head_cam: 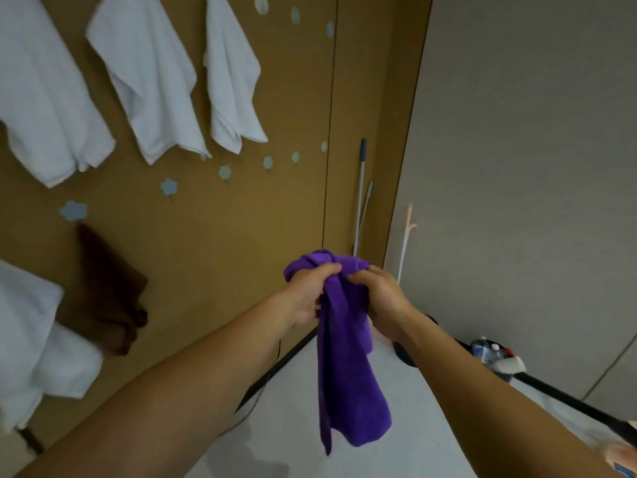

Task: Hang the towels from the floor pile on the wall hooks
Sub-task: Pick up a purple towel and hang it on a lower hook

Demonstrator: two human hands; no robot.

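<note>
Both hands, left hand (pixel 308 293) and right hand (pixel 381 298), grip the bunched purple towel (pixel 348 374); bunched so thick, it may slip off a hook (pixel 169 187).

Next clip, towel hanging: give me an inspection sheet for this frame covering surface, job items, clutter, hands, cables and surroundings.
Surface: brown wall panel with pale flower-shaped hooks, several free; pale floor below.
Job's things: purple towel bunched at its top, hanging down; white towels and a brown towel hang on the wall. Floor pile not in view.
Clutter: mop handles leaning in the corner; a plastic bottle at right.
Hands: left hand and right hand both grip the purple towel's top.
Cables: a thin dark cord near the wall base, unclear.
Surroundings: grey wall at right.
</note>
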